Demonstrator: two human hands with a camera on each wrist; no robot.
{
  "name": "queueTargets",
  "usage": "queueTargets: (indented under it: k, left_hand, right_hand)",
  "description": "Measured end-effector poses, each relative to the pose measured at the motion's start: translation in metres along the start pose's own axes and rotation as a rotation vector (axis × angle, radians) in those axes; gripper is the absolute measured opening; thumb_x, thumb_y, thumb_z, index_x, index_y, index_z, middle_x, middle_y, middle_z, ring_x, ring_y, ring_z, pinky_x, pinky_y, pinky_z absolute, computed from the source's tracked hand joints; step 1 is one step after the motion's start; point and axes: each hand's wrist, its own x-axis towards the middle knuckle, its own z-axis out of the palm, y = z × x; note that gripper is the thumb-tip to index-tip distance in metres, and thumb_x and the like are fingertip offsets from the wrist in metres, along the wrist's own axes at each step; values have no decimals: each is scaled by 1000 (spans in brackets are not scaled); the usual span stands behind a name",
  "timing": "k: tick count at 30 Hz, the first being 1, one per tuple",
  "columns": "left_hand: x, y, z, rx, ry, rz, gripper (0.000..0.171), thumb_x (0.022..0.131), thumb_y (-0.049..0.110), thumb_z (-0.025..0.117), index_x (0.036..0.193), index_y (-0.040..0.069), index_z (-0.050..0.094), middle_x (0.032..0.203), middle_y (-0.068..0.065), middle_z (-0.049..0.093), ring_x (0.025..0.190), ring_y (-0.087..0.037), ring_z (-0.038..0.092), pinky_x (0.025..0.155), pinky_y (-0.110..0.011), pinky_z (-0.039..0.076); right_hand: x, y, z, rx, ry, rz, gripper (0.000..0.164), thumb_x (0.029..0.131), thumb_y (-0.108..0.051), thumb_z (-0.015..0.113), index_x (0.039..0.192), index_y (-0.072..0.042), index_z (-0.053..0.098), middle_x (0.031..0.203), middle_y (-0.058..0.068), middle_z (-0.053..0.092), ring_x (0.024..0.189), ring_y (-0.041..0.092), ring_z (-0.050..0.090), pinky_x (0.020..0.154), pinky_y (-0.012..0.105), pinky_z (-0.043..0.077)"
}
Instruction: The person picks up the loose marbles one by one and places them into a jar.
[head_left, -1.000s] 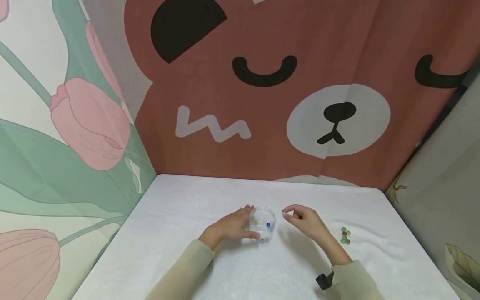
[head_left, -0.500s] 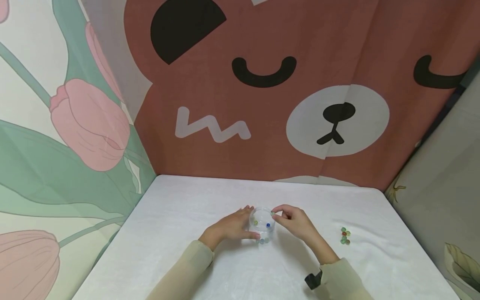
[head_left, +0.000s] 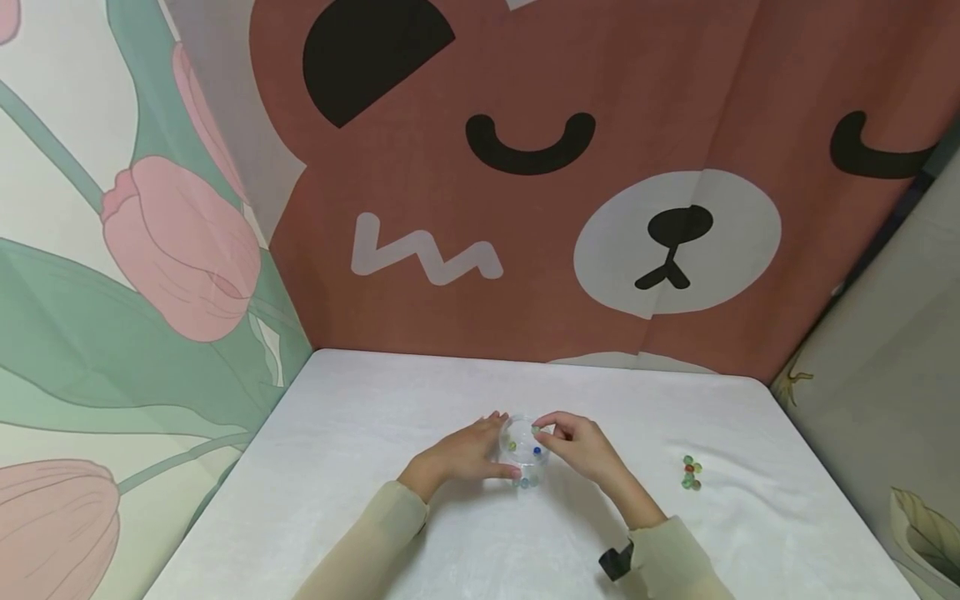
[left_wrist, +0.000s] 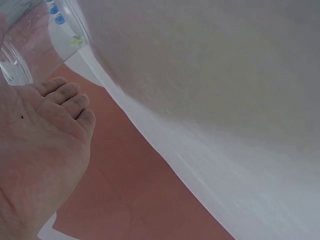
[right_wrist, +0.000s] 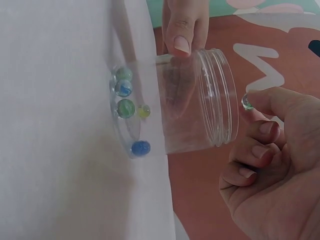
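A clear plastic jar [head_left: 530, 467] with a threaded mouth stands upright on the table. Several glass marbles lie at its bottom, among them a blue marble [right_wrist: 140, 148] and a yellow marble [right_wrist: 144, 111]. My left hand [head_left: 468, 451] holds the jar from the left, thumb on the near side and fingers on the far side. Over the jar's mouth, my right hand [head_left: 583, 448] pinches a clear marble with green in it [right_wrist: 247, 102] between thumb and index finger. Its other fingers are curled in the right wrist view.
A small cluster of loose marbles [head_left: 691, 472], green, yellow and red-brown, lies on the white tablecloth [head_left: 420, 387] to the right of my right hand. A printed bear curtain [head_left: 420, 317] hangs behind the table. A tulip-patterned curtain [head_left: 172, 367] is on the left.
My right hand has moved left with the pinched marble, from beside the jar to over its mouth. My left hand and the jar have stayed in place.
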Motion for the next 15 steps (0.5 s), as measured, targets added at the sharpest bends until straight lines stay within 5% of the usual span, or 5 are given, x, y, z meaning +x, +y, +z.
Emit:
queueTargets:
  k: [15]
  left_hand:
    - [1, -1, 1, -4, -1, 8, 98, 88, 66, 66, 162, 16, 25, 167, -14, 23, 155, -32, 18, 126, -48, 19]
  right_hand:
    - [4, -1, 8, -2, -14, -3, 14, 92, -21, 75, 104, -14, 76, 63, -5, 47, 56, 8, 42, 50, 21, 33]
